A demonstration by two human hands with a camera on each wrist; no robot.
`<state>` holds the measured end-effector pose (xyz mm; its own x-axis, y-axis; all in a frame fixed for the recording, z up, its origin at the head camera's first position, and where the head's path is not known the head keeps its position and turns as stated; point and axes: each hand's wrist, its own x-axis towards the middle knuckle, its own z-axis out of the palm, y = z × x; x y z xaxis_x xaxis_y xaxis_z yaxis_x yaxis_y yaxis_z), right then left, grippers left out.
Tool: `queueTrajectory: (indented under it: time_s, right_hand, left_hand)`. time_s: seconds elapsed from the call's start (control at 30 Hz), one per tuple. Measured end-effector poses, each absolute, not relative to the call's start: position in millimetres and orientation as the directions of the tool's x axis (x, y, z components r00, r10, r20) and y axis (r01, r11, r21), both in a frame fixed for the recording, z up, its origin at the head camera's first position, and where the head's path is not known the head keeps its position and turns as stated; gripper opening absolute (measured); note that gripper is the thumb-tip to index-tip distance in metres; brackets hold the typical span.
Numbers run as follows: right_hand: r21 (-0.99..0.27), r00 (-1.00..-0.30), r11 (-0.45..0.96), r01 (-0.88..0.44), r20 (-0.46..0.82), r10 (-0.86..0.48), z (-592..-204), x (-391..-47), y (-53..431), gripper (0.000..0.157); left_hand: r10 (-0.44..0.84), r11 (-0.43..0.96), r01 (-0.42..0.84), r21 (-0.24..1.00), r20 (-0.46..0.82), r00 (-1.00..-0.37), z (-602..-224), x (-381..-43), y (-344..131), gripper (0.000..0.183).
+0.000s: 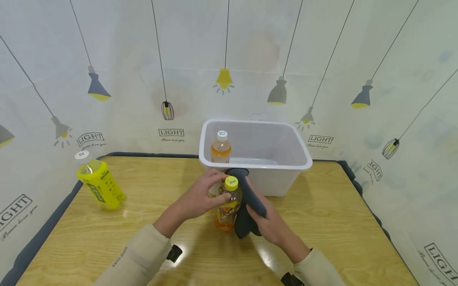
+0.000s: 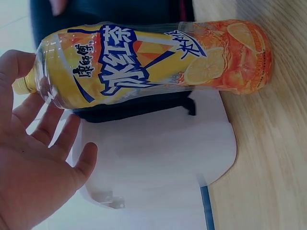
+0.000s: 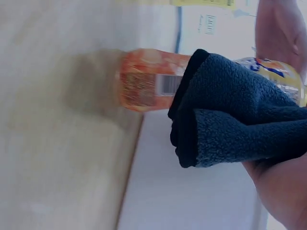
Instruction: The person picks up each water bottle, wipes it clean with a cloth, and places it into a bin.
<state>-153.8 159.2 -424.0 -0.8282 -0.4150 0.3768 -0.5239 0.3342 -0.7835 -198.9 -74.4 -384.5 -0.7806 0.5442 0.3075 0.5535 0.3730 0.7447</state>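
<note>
An iced tea bottle (image 1: pixel 226 212) with a yellow cap stands upright in front of the white bin. My left hand (image 1: pixel 200 196) holds it near the neck between thumb and fingers; in the left wrist view its yellow label (image 2: pixel 129 62) with lemon pictures faces the camera. A folded dark blue-grey cloth (image 1: pixel 255 198) lies against the bottle's right side, gripped by my right hand (image 1: pixel 273 224). Seen from the right wrist, the fuzzy cloth (image 3: pixel 235 91) covers the bottle's middle. Whether the bottle's base touches the table cannot be told.
The white plastic bin (image 1: pixel 255 166) sits behind the hands, with an orange drink bottle (image 1: pixel 221 151) with a white cap inside at its left. Another bottle (image 1: pixel 101 186), with a yellow-green label and white cap, stands at the table's left. Printed cloth walls surround the wooden table (image 1: pixel 322 230).
</note>
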Motion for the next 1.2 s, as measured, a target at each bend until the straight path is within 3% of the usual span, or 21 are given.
queueTrajectory:
  time_s: [0.17, 0.43, 0.6, 0.73, 0.87, 1.2]
  right_hand:
    - [-0.711, -0.779, 0.366, -0.600, 0.416, -0.469, -415, -157, 158, 0.061]
    - [-0.737, -0.801, 0.367, -0.567, 0.390, -0.454, -422, -155, 159, 0.063]
    - [-0.758, -0.852, 0.428, -0.491, 0.317, -0.416, -438, -152, 162, 0.053]
    - [-0.791, -0.888, 0.478, -0.382, 0.172, -0.426, -460, -151, 163, 0.041]
    - [-0.831, -0.898, 0.482, -0.276, 0.045, -0.437, -476, -151, 164, 0.044]
    - [-0.866, -0.932, 0.464, -0.187, 0.008, -0.362, -471, -156, 167, 0.047]
  left_hand:
    - [0.548, 0.367, 0.552, 0.748, 0.306, -0.779, -384, -199, -75, 0.039]
    - [0.544, 0.372, 0.545, 0.751, 0.300, -0.784, -382, -197, -74, 0.039]
    - [0.543, 0.377, 0.539, 0.753, 0.291, -0.787, -382, -197, -74, 0.040]
    - [0.542, 0.374, 0.540, 0.754, 0.295, -0.787, -383, -198, -74, 0.039]
    - [0.545, 0.377, 0.542, 0.751, 0.293, -0.786, -382, -197, -74, 0.039]
    - [0.538, 0.383, 0.552, 0.741, 0.307, -0.785, -384, -198, -74, 0.037]
